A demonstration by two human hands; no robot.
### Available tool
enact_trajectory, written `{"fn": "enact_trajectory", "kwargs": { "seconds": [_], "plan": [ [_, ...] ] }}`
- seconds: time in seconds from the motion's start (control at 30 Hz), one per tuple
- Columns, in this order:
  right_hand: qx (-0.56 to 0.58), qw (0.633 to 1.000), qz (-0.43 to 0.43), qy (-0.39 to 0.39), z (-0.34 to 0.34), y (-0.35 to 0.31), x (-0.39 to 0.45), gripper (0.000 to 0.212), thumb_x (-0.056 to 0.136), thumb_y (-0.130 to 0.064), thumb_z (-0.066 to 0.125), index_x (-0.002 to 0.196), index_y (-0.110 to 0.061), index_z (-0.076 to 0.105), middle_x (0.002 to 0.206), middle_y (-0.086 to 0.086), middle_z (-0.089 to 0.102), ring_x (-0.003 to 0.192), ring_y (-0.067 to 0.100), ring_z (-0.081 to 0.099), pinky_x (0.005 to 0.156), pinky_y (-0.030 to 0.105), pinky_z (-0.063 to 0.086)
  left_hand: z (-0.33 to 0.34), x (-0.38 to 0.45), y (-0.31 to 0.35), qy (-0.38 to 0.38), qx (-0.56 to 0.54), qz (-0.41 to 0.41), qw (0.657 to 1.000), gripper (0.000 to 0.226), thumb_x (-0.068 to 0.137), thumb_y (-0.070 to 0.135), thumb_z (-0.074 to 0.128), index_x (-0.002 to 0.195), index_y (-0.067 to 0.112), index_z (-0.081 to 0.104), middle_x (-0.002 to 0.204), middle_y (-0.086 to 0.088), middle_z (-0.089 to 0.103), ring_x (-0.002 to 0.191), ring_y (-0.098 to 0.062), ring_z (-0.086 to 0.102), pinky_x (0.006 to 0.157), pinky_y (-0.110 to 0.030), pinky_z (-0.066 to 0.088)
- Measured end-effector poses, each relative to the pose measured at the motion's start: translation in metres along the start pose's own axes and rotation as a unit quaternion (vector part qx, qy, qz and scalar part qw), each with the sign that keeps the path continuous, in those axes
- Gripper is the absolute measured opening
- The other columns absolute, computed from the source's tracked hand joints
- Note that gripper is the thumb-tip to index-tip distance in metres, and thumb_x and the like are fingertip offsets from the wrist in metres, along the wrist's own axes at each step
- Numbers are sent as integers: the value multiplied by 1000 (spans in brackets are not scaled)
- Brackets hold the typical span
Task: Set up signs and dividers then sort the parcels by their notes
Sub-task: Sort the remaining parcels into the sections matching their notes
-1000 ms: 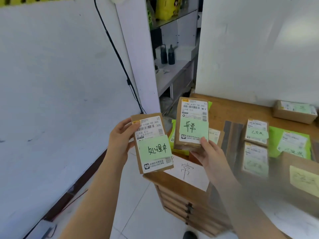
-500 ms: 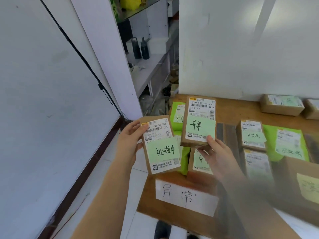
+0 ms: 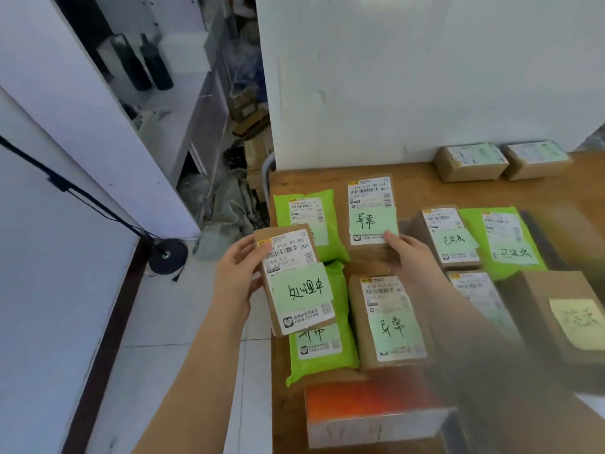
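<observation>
The left hand (image 3: 240, 283) grips a small brown carton (image 3: 294, 283) by its long left edge, held at nine o'clock of the sorted pile. The right hand (image 3: 411, 257) pinches a second carton (image 3: 371, 213) at its near edge, at twelve o'clock. Both look light and stiff; edge grips spare the loosely stuck green notes (image 3: 302, 291).

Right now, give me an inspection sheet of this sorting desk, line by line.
Surface: wooden desk, mostly covered by parcels.
Job's things: held parcel noted 处理中; box noted 异常; second 异常 box; two green mailers; boxes noted 已完成.
Clutter: two boxes at the wall.
Hands: left hand grips the held parcel; right hand holds the 异常 box's lower edge.
Cables: black cable to a round floor base.
Surroundings: white shelf with dark bottles; tiled floor.
</observation>
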State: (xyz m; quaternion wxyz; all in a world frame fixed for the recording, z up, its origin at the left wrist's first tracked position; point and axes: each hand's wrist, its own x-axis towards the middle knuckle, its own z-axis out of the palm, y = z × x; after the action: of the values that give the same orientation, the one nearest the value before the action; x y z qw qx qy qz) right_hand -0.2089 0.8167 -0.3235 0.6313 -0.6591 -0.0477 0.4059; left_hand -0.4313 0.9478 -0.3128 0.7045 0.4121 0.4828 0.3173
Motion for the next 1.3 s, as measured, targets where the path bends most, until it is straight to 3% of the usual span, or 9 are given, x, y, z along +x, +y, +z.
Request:
{"fn": "enact_trajectory", "kwargs": {
  "seconds": [0.23,0.47,0.53,0.6,0.77,0.93,1.07,1.2,1.3],
  "plan": [
    [-137,989,43,43,4,15,60,38,88,-26,60,117,-2,56,115,13,63,104,25,60,96,42,48,0,42,-20,-8,1,-35,999,33,78,17,70,110,17,62,97,-8,70,67,-10,67,47,-20,49],
    [-267,955,110,69,-1,18,86,35,93,-26,51,118,-2,51,113,14,60,104,29,57,92,42,50,-2,60,-32,-2,14,-56,998,43,79,17,70,120,14,57,107,-12,68,75,-15,65,50,-23,50],
    [-325,935,119,74,-2,17,87,33,93,-21,51,118,0,51,112,16,61,96,28,58,78,35,53,-2,62,-33,-2,19,-58,998,45,79,18,70,122,13,56,110,-13,67,79,-17,64,52,-24,50],
    [-375,918,108,72,-1,15,86,31,92,-16,52,119,-1,51,116,16,61,94,28,58,66,31,49,0,62,-32,-7,22,-57,998,45,79,18,70,121,13,56,110,-13,67,79,-17,64,52,-24,50],
    [-453,887,43,79,6,2,74,42,90,-16,56,127,0,43,121,15,59,103,28,59,71,31,44,8,54,-23,-27,19,-47,998,31,80,17,69,109,18,62,100,-6,69,71,-11,67,49,-21,50],
    [-417,906,-67,9,12,-15,22,52,90,-27,56,138,-13,39,137,5,50,117,21,52,90,32,42,21,28,-5,-50,9,-16,999,21,81,17,68,101,22,63,95,-3,71,72,-10,69,51,-22,51],
    [-281,948,-105,-102,1,-22,-43,39,85,-42,59,121,-30,53,120,-11,60,110,12,57,97,36,45,44,-9,7,-66,-11,12,998,29,81,16,68,109,17,62,99,-4,70,70,-9,68,50,-22,50],
    [-196,960,-124,-154,-31,-18,-99,27,83,-33,65,106,-42,56,104,-21,64,90,-7,63,81,20,51,82,-60,8,-85,-23,45,995,29,78,18,71,105,21,62,105,-6,68,70,-9,68,52,-23,51],
    [-109,978,-119,-129,-73,-15,-137,20,82,-38,65,100,-44,57,103,-13,69,89,-2,66,70,19,51,115,-107,-1,-99,-23,56,993,27,76,18,72,97,29,59,109,-7,67,73,-10,66,52,-23,50]
  ]
}}
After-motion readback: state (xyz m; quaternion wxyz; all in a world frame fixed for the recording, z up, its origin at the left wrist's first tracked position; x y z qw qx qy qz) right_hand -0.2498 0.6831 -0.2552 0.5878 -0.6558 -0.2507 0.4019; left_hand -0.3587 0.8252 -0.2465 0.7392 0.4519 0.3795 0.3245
